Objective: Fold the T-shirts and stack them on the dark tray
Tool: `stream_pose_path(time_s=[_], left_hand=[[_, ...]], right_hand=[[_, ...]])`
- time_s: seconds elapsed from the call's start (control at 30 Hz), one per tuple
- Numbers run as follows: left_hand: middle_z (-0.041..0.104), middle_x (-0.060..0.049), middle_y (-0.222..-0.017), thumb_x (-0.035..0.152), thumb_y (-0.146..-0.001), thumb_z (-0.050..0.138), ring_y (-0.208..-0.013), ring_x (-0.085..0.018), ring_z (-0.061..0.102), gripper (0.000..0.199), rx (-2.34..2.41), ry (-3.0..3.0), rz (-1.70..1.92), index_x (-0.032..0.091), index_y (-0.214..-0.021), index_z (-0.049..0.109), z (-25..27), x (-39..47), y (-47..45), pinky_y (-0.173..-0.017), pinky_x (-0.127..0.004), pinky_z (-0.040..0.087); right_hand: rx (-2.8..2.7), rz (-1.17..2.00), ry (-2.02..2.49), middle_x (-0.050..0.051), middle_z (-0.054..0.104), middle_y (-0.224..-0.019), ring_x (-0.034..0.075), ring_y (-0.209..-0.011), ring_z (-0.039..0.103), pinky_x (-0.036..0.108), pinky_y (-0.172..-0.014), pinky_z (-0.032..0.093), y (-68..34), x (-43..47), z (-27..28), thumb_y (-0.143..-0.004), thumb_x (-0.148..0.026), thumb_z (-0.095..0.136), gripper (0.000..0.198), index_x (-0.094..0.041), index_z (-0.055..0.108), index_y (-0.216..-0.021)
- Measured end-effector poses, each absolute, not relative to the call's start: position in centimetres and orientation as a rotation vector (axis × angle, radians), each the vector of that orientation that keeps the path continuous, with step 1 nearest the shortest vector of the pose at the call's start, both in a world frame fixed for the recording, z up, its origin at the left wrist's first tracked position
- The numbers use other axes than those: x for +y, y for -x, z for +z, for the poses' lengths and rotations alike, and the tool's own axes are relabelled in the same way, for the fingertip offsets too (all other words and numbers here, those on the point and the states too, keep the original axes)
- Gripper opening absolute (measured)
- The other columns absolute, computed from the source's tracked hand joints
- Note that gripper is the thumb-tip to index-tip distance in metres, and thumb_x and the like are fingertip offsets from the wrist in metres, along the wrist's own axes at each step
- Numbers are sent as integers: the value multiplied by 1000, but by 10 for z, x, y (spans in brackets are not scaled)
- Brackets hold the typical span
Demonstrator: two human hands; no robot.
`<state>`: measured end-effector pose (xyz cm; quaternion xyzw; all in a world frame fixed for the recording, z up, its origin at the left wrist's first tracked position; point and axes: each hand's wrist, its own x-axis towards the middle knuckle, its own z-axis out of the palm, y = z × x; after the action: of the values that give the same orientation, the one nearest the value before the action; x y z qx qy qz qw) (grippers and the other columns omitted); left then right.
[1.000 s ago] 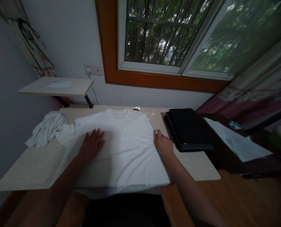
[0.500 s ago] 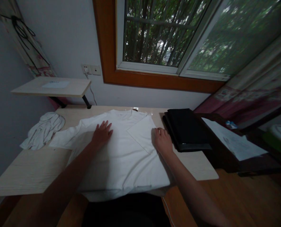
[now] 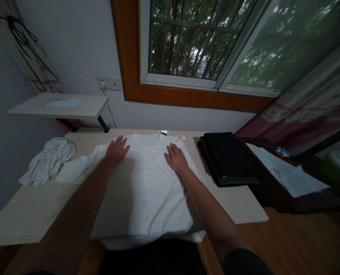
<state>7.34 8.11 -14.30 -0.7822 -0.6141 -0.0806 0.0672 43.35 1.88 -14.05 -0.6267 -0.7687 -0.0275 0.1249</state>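
Note:
A white T-shirt (image 3: 147,183) lies spread on the light wooden table (image 3: 21,214), its neckline at the far side and its lower hem hanging over the near edge. Its right sleeve is folded inward across the body; the left sleeve stretches out to the left. My left hand (image 3: 117,149) rests flat with fingers spread on the shirt's left shoulder. On the folded sleeve near the right shoulder lies my right hand (image 3: 176,157), palm down with fingers extended. Neither hand grips the cloth.
A crumpled white cloth (image 3: 51,160) lies at the table's left, below a small raised shelf (image 3: 58,107). Black folders (image 3: 230,158) are stacked on the right. Beyond them, paper sheets (image 3: 284,170) lie on a dark surface. A window and wall stand behind the table.
My right hand has moved from the shirt's right edge inward and up onto the folded sleeve. My left hand has slid up and left to the shoulder. The view has shifted slightly.

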Motion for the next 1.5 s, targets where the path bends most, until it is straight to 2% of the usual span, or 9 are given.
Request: stream_pose_path(time_s=[0.17, 0.33, 0.43, 0.6, 0.67, 0.77, 0.93, 1.2, 1.5], left_hand=[[29, -14, -169, 50, -104, 22, -159, -28, 20, 67, -1852, 2384, -189, 14, -160, 35, -142, 92, -56, -126, -53, 20], [24, -14, -170, 50, -104, 22, -159, -30, 20, 68, -1878, 2389, -215, 13, -160, 34, -140, 91, -56, -126, -56, 21], [31, -12, -169, 43, -103, 29, -158, -29, 22, 63, -1815, 2375, -332, 14, -157, 41, -139, 90, -58, -127, -55, 19], [49, -11, -159, 35, -100, 31, -150, -21, 40, 58, -1737, 2495, -334, 12, -148, 53, -139, 95, -56, -127, -37, 27], [46, -12, -161, 36, -101, 30, -150, -21, 40, 59, -1751, 2501, -295, 10, -151, 50, -140, 97, -55, -127, -36, 27], [35, -13, -167, 39, -103, 27, -155, -24, 31, 63, -1774, 2488, -228, 9, -156, 42, -141, 99, -55, -128, -43, 23], [22, -12, -171, 48, -105, 21, -159, -25, 19, 67, -1814, 2476, -151, 13, -162, 30, -141, 100, -55, -128, -51, 17], [20, -10, -172, 52, -105, 20, -160, -25, 16, 69, -1800, 2483, -151, 16, -163, 26, -143, 109, -51, -128, -52, 14], [20, -11, -172, 53, -105, 20, -160, -26, 16, 70, -1793, 2487, -132, 16, -164, 25, -146, 114, -43, -128, -52, 14]], right_hand=[[-2225, -81, 1897, 14, 29, -168, 29, -156, 26, 49, -125, 25, -454, 37, -139, -107, -50, 36, 60, -18, 42, -158], [-2176, -95, 1934, 18, 34, -166, 32, -155, 28, 48, -124, 25, -450, 50, -135, -106, -46, 36, 61, -11, 44, -156], [-2211, -104, 1844, 17, 39, -164, 30, -154, 31, 47, -125, 23, -435, 61, -133, -106, -41, 36, 57, -9, 48, -152], [-2306, -57, 1744, 17, 37, -164, 28, -153, 33, 44, -125, 24, -418, 81, -136, -108, -45, 33, 61, -9, 44, -154], [-2292, -45, 1795, 18, 32, -167, 30, -155, 29, 47, -126, 23, -418, 88, -138, -108, -48, 31, 64, -8, 40, -157], [-2316, 27, 1857, 15, 24, -170, 28, -157, 23, 49, -127, 19, -422, 95, -139, -108, -52, 28, 68, -10, 34, -161], [-2294, 92, 1930, 12, 16, -172, 25, -159, 16, 50, -128, 14, -428, 105, -139, -108, -55, 23, 70, -13, 29, -163], [-2311, 112, 1940, 13, 14, -172, 24, -160, 14, 48, -128, 12, -437, 113, -136, -108, -57, 18, 73, -11, 25, -164], [-2345, 12, 1868, 14, 21, -170, 26, -159, 19, 47, -128, 16, -458, 113, -138, -108, -53, 23, 71, -8, 30, -162]])
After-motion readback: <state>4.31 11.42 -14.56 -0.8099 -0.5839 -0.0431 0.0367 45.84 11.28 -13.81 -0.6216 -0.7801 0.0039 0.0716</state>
